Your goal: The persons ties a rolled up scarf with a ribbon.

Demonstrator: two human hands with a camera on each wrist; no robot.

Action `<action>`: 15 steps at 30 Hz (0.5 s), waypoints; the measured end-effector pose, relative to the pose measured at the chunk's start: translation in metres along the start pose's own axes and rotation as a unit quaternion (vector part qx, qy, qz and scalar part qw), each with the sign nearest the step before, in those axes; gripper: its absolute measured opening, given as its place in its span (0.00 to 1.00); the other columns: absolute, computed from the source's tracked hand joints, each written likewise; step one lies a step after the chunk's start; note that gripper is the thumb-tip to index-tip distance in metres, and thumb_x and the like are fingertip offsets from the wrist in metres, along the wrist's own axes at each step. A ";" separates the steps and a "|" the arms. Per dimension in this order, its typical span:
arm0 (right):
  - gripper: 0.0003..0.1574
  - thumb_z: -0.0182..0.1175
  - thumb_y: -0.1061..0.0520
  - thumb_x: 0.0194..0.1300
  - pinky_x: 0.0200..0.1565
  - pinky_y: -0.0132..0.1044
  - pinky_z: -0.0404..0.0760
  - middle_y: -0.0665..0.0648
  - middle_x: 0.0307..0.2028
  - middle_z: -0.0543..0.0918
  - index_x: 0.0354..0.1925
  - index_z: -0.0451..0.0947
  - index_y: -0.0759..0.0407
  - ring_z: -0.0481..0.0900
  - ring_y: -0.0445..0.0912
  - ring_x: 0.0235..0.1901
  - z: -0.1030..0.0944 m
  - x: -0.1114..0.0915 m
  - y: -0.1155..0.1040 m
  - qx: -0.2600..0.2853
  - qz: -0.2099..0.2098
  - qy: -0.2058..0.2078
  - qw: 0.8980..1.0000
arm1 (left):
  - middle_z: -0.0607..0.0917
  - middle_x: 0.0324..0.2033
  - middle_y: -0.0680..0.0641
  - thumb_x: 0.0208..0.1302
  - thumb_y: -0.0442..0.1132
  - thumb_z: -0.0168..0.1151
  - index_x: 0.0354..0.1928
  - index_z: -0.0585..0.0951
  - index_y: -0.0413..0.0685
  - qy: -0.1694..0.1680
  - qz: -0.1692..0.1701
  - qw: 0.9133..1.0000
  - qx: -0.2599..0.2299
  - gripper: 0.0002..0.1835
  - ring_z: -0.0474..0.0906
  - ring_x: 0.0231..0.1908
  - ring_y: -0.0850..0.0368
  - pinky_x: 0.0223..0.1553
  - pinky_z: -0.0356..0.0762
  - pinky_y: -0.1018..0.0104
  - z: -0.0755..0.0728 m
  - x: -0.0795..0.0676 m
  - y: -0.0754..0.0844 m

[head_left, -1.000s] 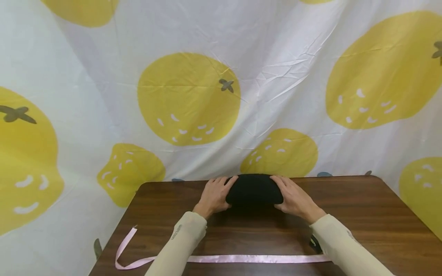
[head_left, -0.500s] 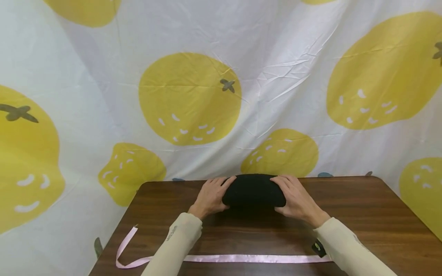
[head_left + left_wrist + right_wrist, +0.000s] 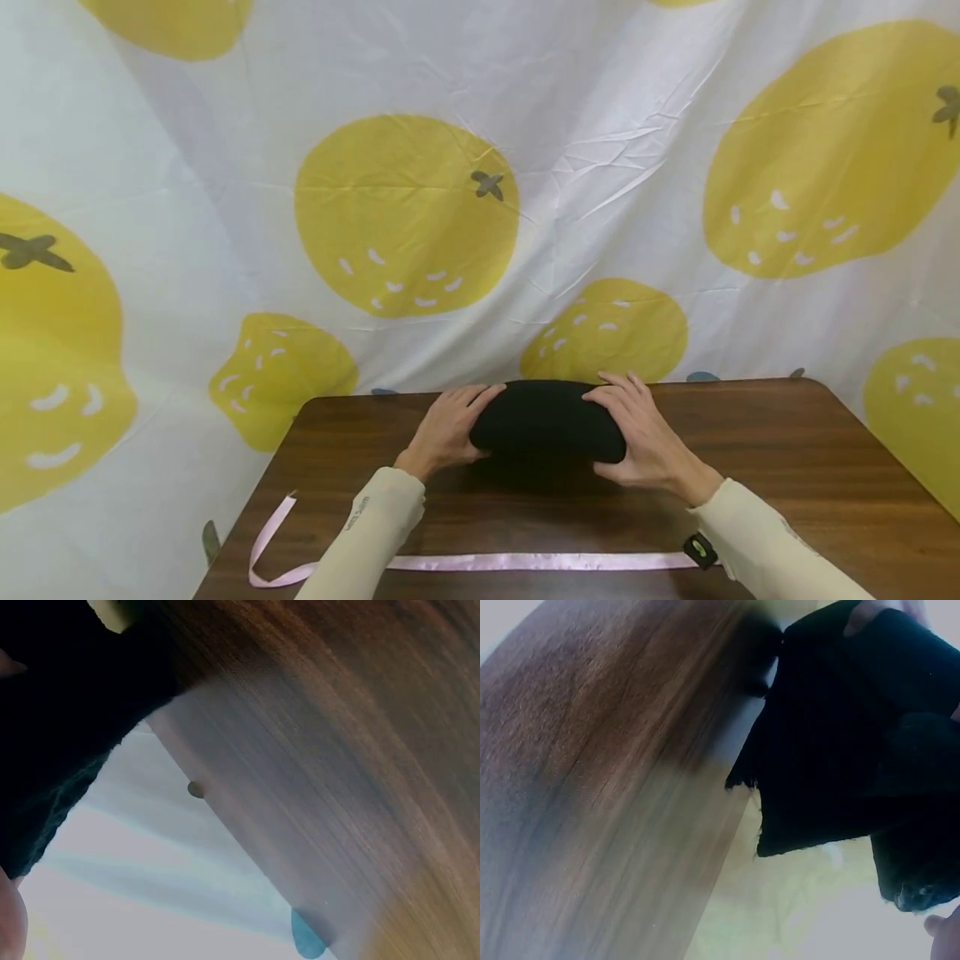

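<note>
A folded black cloth [image 3: 547, 421] is held up over the back part of the table, a dark shadow under it. My left hand [image 3: 446, 429] grips its left end and my right hand [image 3: 637, 433] its right end, with fingers on top and thumbs underneath. The right end sits slightly lower, and some right fingers stretch away behind it. Frayed edges show on the cloth [image 3: 67, 720] in the left wrist view. In the right wrist view, layers of the cloth [image 3: 832, 750] hang down with ragged corners.
A pink satin ribbon [image 3: 525, 562] lies across the front of the brown wooden table [image 3: 750, 450], its left end curled back. A small black device [image 3: 701, 551] sits at my right cuff, over the ribbon's right part. A lemon-print curtain [image 3: 585, 100] hangs behind the table.
My hands have moved apart, and the cloth between them looks wider. Its right end has tipped down a little, and my right fingers have lifted and spread. The ribbon lies as before.
</note>
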State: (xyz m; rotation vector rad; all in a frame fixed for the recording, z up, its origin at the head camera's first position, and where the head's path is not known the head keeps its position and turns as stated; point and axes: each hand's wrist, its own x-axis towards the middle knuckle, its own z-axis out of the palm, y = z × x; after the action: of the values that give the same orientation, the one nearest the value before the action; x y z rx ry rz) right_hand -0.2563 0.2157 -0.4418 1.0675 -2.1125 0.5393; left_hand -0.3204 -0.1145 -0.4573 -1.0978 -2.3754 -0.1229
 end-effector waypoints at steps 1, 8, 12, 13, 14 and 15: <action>0.56 0.78 0.52 0.27 0.73 0.52 0.47 0.66 0.55 0.75 0.57 0.71 0.67 0.66 0.64 0.62 -0.001 0.000 -0.001 0.007 -0.003 0.001 1.000 | 0.78 0.59 0.49 0.35 0.57 0.83 0.73 0.62 0.57 0.005 0.004 1.000 -0.002 0.59 0.75 0.59 0.51 0.60 0.73 0.53 0.000 0.000 0.000; 0.58 0.77 0.52 0.29 0.65 0.35 0.59 0.64 0.57 0.72 0.61 0.68 0.66 0.70 0.58 0.57 -0.011 -0.001 -0.008 0.014 -0.008 -0.004 1.000 | 0.78 0.58 0.49 0.37 0.57 0.82 0.73 0.63 0.56 0.021 0.024 0.999 -0.010 0.58 0.75 0.58 0.51 0.59 0.74 0.52 -0.003 0.000 0.000; 0.62 0.77 0.52 0.30 0.65 0.33 0.59 0.65 0.61 0.69 0.66 0.65 0.65 0.69 0.57 0.58 -0.015 0.000 -0.011 0.013 -0.004 -0.012 1.000 | 0.77 0.60 0.49 0.37 0.57 0.82 0.73 0.63 0.56 0.024 0.026 0.999 -0.015 0.58 0.74 0.59 0.51 0.61 0.72 0.53 -0.004 0.001 0.001; 0.63 0.77 0.52 0.30 0.66 0.31 0.58 0.66 0.62 0.69 0.67 0.64 0.66 0.69 0.57 0.59 -0.016 0.001 -0.011 0.017 -0.007 -0.011 1.000 | 0.77 0.60 0.48 0.37 0.57 0.83 0.73 0.63 0.56 0.025 0.026 0.999 -0.016 0.58 0.74 0.59 0.51 0.61 0.72 0.53 -0.004 0.002 0.001; 0.64 0.77 0.53 0.30 0.67 0.29 0.56 0.66 0.63 0.68 0.67 0.64 0.67 0.69 0.58 0.60 -0.016 0.001 -0.012 0.021 -0.011 -0.009 1.000 | 0.77 0.60 0.48 0.37 0.57 0.83 0.73 0.63 0.55 0.025 0.026 0.999 -0.017 0.58 0.74 0.59 0.51 0.62 0.72 0.53 -0.004 0.002 0.001; 0.65 0.77 0.54 0.29 0.68 0.27 0.55 0.67 0.64 0.68 0.68 0.63 0.68 0.69 0.58 0.60 -0.017 0.002 -0.013 0.023 -0.016 -0.005 1.000 | 0.77 0.60 0.48 0.37 0.56 0.82 0.73 0.63 0.55 0.025 0.027 0.999 -0.020 0.58 0.74 0.59 0.50 0.62 0.71 0.53 -0.004 0.003 0.001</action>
State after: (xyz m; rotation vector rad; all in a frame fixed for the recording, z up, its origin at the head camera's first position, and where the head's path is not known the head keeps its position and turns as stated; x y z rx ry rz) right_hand -0.2397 0.2178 -0.4287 1.1303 -2.0966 0.5717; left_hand -0.3196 -0.1133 -0.4523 -1.1617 -2.3065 -0.1777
